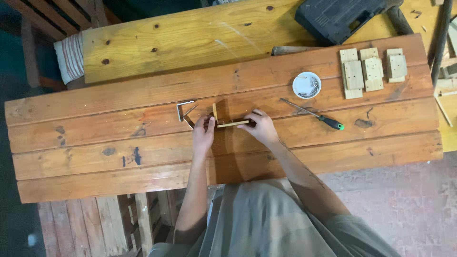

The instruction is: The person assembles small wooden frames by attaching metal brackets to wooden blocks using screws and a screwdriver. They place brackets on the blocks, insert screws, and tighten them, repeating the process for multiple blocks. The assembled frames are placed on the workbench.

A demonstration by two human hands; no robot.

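Note:
My left hand (203, 134) and my right hand (258, 127) both grip a small L-shaped wooden piece (227, 119) at the middle of the plank tabletop (95, 128). One thin strip of it stands upright, and the other lies flat between my fingers. My left fingers pinch the corner end; my right fingers hold the far end of the flat strip. Two metal angle brackets (183, 110) lie just left of my left hand.
A green-handled screwdriver (315, 115) lies right of my hands. Behind it stands a small white dish of screws (307, 85), with several drilled wooden blocks (372, 69) further right. A dark tool case (340, 16) rests on the light board (190, 38) at the back.

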